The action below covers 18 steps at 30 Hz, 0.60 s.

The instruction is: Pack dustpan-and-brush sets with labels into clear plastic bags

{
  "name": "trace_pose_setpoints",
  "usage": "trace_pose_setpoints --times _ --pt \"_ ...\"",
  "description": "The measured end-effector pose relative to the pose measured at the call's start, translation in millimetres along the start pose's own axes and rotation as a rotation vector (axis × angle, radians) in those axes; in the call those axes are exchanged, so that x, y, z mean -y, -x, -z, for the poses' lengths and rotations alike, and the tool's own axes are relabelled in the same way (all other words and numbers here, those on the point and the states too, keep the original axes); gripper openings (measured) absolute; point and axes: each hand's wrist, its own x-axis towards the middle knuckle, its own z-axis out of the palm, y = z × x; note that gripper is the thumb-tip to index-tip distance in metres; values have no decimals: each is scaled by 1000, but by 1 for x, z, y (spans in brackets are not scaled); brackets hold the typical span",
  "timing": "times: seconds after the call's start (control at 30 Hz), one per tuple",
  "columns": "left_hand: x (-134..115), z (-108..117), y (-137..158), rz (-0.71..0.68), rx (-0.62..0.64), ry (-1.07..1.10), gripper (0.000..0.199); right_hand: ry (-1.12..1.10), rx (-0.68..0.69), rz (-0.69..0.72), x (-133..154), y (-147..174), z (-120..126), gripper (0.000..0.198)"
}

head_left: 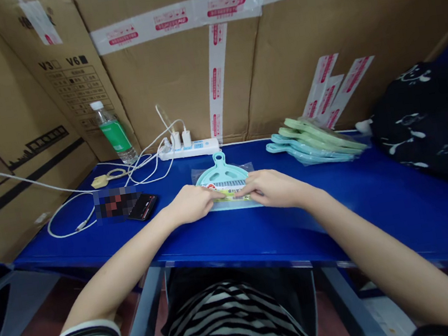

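Note:
A light-blue dustpan (pixel 222 175) in a clear plastic wrapper lies flat on the blue table before me, its looped handle pointing away. Across its lower part is a printed label (pixel 234 192) in yellow, green and white. My left hand (pixel 195 201) rests at the label's left side, index finger stretched onto it and the other fingers bent. From the right, my right hand (pixel 274 187) touches the label with its index finger, the rest curled beneath. Neither hand visibly grips anything. Both fingertips press close together near the label's middle.
Several wrapped blue and green dustpans (pixel 317 143) are stacked at the right, beside a dark patterned fabric item (pixel 431 120). A power strip (pixel 190 149) with chargers, tangled cables, a water bottle (pixel 115 133) and a phone (pixel 143 207) are at the left. Cardboard (pixel 178 85) walls the back.

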Motion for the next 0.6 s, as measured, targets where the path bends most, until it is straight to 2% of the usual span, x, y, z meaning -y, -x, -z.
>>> trace_pose_setpoints --times 0.3,0.6 --pt "4 14 4 109 55 46 46 -36 122 -133 -12 7 5 49" --pt "28 20 10 214 60 104 42 -102 89 -257 -17 12 11 43"
